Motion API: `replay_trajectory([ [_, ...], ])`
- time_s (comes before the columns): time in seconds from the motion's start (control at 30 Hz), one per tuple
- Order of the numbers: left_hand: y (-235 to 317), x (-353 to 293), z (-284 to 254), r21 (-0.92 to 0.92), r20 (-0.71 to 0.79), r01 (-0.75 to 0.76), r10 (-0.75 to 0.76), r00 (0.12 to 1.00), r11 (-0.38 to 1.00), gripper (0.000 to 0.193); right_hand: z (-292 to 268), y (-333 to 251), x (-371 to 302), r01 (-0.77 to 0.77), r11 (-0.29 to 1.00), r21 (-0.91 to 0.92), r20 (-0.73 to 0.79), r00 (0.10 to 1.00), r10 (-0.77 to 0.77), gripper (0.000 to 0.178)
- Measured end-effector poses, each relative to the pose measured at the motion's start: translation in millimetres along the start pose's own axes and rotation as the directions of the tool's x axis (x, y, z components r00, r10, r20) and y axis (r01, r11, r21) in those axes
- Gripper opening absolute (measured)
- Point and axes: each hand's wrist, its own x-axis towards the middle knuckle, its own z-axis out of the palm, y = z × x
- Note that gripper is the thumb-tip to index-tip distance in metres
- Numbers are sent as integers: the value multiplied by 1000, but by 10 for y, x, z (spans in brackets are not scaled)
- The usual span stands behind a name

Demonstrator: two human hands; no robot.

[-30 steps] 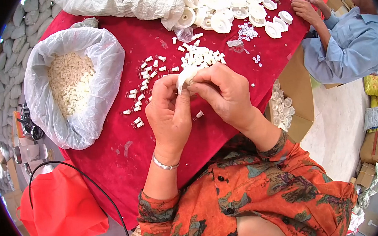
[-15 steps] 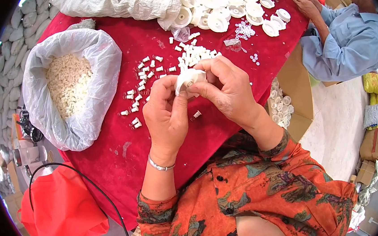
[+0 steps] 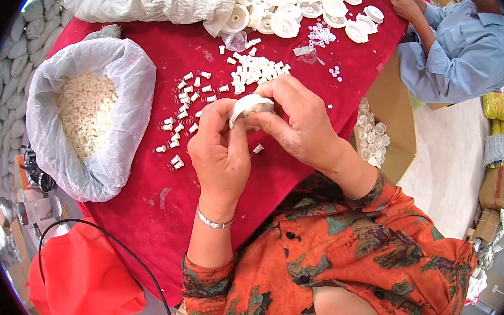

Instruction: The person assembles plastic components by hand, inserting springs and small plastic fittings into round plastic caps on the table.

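Between my two hands, above the red cloth, is a white round plastic cap (image 3: 251,104) tilted on its edge. My left hand (image 3: 222,142) pinches its left rim with thumb and fingers. My right hand (image 3: 297,120) is closed on the right side, its thumb pressed against the underside; whatever lies under that thumb is hidden. Just beyond my hands is a heap of small white plastic plugs (image 3: 253,72). More plugs with thin springs (image 3: 183,106) lie scattered to the left of the heap. One single plug (image 3: 258,148) rests below my hands.
A plastic-lined sack of small cream parts (image 3: 87,115) stands at the left. Large white caps (image 3: 283,24) and small clear rings (image 3: 321,34) lie at the back beside a woven sack (image 3: 152,5). A carton of clear cups (image 3: 372,137) is at the right. A co-worker (image 3: 455,49) handles small parts at far right.
The cap has turned slightly in my fingers, so more of its smooth outer side shows. Both hands keep their grip. The whole view has shifted a little.
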Motion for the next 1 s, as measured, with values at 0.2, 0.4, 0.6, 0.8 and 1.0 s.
replay_trajectory([
  [0.2,43,1,26,53,-9,-26,26,1000,998,17,-2,34,-26,21,1000,-16,15,1000,-20,26],
  [0.4,156,5,-7,-191,76,178,-166,983,965,20,11,73,-13,-161,962,220,82,986,146,25],
  [0.6,176,-6,-10,-215,66,161,-150,986,963,22,-56,1,12,-185,935,303,80,982,168,37],
  [0.8,140,-15,-3,-171,36,146,-142,989,974,23,-52,-13,-20,-122,962,246,13,992,123,40],
  [1.0,162,-14,11,-144,-7,143,-146,989,979,24,-15,14,-4,18,990,141,-108,994,-3,38],
])
